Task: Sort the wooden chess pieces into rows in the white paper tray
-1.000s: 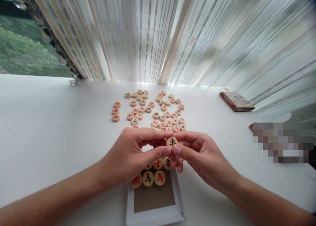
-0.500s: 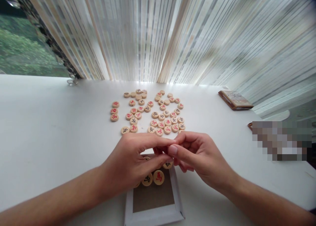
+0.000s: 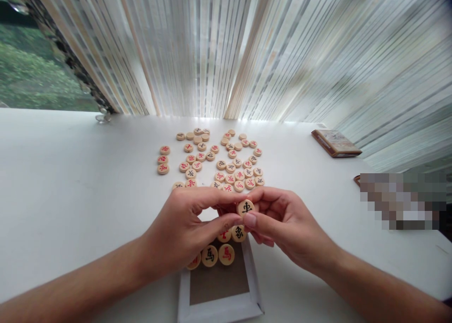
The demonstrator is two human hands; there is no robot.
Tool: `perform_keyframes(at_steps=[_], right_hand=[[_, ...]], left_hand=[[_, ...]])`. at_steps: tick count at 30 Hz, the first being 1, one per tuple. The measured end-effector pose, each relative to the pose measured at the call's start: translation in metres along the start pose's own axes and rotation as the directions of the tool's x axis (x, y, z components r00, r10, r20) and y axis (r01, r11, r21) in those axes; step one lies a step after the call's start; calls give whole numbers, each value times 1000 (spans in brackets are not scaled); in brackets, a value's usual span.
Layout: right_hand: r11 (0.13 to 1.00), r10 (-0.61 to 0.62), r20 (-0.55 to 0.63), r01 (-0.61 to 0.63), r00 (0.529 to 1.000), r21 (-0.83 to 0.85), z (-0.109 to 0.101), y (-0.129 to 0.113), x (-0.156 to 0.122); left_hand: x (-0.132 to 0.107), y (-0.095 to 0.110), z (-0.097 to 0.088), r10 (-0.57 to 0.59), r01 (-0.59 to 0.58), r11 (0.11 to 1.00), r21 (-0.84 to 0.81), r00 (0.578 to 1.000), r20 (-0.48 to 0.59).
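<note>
Between the fingertips of both hands is a round wooden Chinese chess piece with a black character, its face tilted up toward me. My left hand pinches it from the left with thumb and forefinger. From the right, my right hand grips its edge, the thumb on its lower side. Below them lies a shallow white box with a brown bottom. Inside it, a red-marked piece and a black-marked piece lie side by side, with others in a row above. My left hand hides part of the box.
Many more chess pieces lie scattered on the white table beyond my hands, some face down. A brown-edged box sits at the far right, near a blurred-out object. Striped curtains hang along the back edge.
The black-marked piece has come into view between my fingertips, its face turned toward me. My hands stay almost in place, and more pieces in the box show below them.
</note>
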State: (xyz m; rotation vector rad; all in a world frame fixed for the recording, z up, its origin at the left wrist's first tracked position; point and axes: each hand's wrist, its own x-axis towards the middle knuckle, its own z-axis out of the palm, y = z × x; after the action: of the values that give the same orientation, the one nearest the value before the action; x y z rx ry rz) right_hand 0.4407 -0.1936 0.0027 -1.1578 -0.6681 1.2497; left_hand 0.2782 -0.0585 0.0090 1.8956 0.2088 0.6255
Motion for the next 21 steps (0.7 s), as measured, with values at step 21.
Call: perform_keyframes(at_steps=[21], right_hand=[[997, -11, -6, 10, 1000, -81, 5, -6, -2]], left_hand=[[-1, -1, 2, 55, -54, 998, -9, 997, 55]])
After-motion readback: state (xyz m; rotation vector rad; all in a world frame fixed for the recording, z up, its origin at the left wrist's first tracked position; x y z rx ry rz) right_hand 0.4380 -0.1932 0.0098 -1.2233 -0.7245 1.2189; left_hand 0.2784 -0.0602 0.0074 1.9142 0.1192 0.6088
